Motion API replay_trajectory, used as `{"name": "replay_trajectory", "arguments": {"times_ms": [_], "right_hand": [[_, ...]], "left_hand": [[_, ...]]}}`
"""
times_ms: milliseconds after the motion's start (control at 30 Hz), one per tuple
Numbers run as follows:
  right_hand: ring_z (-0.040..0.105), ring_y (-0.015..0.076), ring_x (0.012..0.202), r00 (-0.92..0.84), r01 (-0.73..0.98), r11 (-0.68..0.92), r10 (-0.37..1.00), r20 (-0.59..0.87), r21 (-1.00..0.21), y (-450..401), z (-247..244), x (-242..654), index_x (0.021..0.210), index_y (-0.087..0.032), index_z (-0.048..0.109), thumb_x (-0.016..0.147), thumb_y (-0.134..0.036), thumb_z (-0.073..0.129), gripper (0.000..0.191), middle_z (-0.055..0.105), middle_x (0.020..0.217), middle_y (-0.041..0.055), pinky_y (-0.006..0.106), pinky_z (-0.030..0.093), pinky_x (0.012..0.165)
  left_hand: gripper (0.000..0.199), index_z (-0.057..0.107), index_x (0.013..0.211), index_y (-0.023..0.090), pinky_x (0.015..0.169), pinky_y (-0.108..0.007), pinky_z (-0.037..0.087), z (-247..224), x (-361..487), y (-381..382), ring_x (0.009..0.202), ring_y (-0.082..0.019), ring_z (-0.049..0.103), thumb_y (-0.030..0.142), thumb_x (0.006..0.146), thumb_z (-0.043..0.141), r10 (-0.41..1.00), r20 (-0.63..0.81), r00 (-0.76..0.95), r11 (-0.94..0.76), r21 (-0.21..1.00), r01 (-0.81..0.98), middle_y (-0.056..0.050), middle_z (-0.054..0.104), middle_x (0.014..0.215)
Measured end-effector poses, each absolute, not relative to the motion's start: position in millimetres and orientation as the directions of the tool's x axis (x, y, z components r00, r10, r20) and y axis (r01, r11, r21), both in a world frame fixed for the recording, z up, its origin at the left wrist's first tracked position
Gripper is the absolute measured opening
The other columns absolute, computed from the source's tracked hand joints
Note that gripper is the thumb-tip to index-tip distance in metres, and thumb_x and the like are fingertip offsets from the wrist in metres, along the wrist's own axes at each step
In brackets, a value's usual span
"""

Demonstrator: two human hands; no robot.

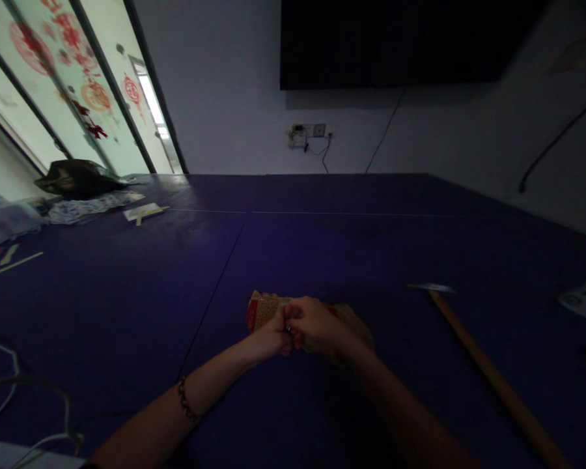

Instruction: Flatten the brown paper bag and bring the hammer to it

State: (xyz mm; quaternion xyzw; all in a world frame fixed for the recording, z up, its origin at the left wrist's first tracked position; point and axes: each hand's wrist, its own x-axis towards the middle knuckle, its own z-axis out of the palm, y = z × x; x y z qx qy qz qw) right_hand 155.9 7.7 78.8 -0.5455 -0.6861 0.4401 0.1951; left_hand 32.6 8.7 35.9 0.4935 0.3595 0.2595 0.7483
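Patterned packet (261,309) with a red edge lies flat on the dark blue table (322,247), long axis left to right, directly under the left hand (272,337) and right hand (315,326), both closed together on something small, perhaps metal.

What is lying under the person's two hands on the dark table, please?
A tan woven pouch with a red edge lies on the table beneath the left hand and right hand. Its middle is covered; something small pinched between the fingers is unclear.
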Motion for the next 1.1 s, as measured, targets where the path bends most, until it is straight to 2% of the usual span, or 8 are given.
{"name": "replay_trajectory", "arguments": {"times_ms": [300, 467, 600, 733, 800, 900, 1000, 1100], "right_hand": [[0.059, 0.0135, 0.053, -0.254, 0.59, 0.064, 0.961, -0.109, -0.805, 22.6, 87.2, 170.9, 0.063, -0.013, 0.063, 0.064, -0.011, 0.054, 0.009, 0.062, 0.055, -0.0005, 0.021, 0.043, 0.05], [0.056, 0.0117, 0.055, -0.243, 0.574, 0.131, 0.97, -0.016, -0.808, 17.8, 92.1, 168.5, 0.06, -0.015, 0.062, 0.064, -0.007, 0.054, 0.012, 0.061, 0.057, -0.0018, 0.02, 0.041, 0.051], [0.056, 0.0107, 0.055, -0.289, 0.506, 0.171, 0.957, 0.02, -0.845, 5.9, 92.0, 152.8, 0.058, -0.016, 0.06, 0.066, -0.005, 0.054, 0.015, 0.059, 0.055, -0.0031, 0.019, 0.041, 0.051], [0.06, 0.0109, 0.06, -0.317, 0.422, 0.166, 0.948, 0.026, -0.891, -5.5, 81.7, 131.6, 0.083, -0.016, 0.061, 0.069, -0.007, 0.055, 0.017, 0.063, 0.072, 0.0005, 0.019, 0.046, 0.053], [0.061, 0.0121, 0.069, -0.307, 0.401, 0.165, 0.951, 0.037, -0.901, -7.8, 76.5, 126.5, 0.103, -0.017, 0.055, 0.067, -0.008, 0.06, 0.037, 0.062, 0.092, 0.0051, 0.021, 0.049, 0.058], [0.061, 0.0143, 0.078, -0.274, 0.398, 0.155, 0.961, 0.044, -0.904, -7.8, 75.6, 129.3, 0.113, -0.018, 0.049, 0.066, -0.009, 0.063, 0.051, 0.057, 0.107, 0.0099, 0.027, 0.05, 0.068], [0.061, 0.0157, 0.081, -0.266, 0.395, 0.133, 0.964, 0.025, -0.909, -8.7, 82.3, 137.7, 0.109, -0.016, 0.05, 0.067, -0.011, 0.063, 0.044, 0.057, 0.106, 0.0104, 0.03, 0.05, 0.072], [0.059, 0.0187, 0.092, -0.256, 0.411, 0.141, 0.966, 0.034, -0.901, -13.0, 89.5, 143.1, 0.11, -0.018, 0.05, 0.067, -0.014, 0.063, 0.045, 0.058, 0.108, 0.0099, 0.034, 0.048, 0.08]], "left_hand": [[0.01, 0.058, 0.073, 0.011, 0.046, -0.018, 0.033, 41.2, 31.6, 17.1, 0.046, -0.008, 0.047, 0.019, 0.067, 0.061, 0.846, -0.192, 0.498, 0.21, 0.977, 0.02, 0.0, 0.056, 0.057], [0.008, 0.068, 0.064, 0.012, 0.049, -0.019, 0.034, 56.0, 20.5, 18.4, 0.05, -0.011, 0.049, 0.02, 0.062, 0.066, 0.892, -0.102, 0.44, 0.043, 0.989, 0.142, 0.0, 0.06, 0.053], [0.013, 0.069, 0.062, 0.011, 0.048, -0.019, 0.034, 67.9, 3.9, 14.6, 0.047, -0.009, 0.047, 0.023, 0.064, 0.064, 0.843, -0.217, 0.493, 0.114, 0.966, 0.231, 0.0, 0.06, 0.052], [0.022, 0.067, 0.057, 0.01, 0.052, -0.021, 0.036, 72.0, -27.0, 4.6, 0.049, -0.011, 0.05, 0.027, 0.069, 0.059, 0.87, -0.223, 0.441, 0.037, 0.919, 0.393, -0.003, 0.061, 0.053], [0.026, 0.068, 0.06, 0.01, 0.054, -0.023, 0.037, 72.4, -51.3, -2.1, 0.054, -0.014, 0.054, 0.027, 0.073, 0.053, 0.928, -0.192, 0.319, -0.037, 0.805, 0.593, -0.005, 0.064, 0.057], [0.026, 0.069, 0.086, 0.015, 0.057, -0.026, 0.038, 71.4, -93.5, -13.3, 0.068, -0.022, 0.061, 0.028, 0.077, 0.048, 0.991, -0.13, -0.036, 0.089, 0.429, 0.899, -0.011, 0.068, 0.078], [0.03, 0.068, 0.088, 0.015, 0.058, -0.029, 0.04, 70.2, -128.4, -24.5, 0.074, -0.027, 0.062, 0.023, 0.08, 0.04, 0.963, -0.059, -0.263, 0.266, 0.033, 0.964, -0.016, 0.067, 0.083], [0.035, 0.067, 0.085, 0.01, 0.057, -0.028, 0.041, 70.7, -145.3, -33.9, 0.075, -0.027, 0.062, 0.013, 0.081, 0.032, 0.962, -0.029, -0.271, 0.264, -0.138, 0.954, -0.017, 0.065, 0.083]]}}
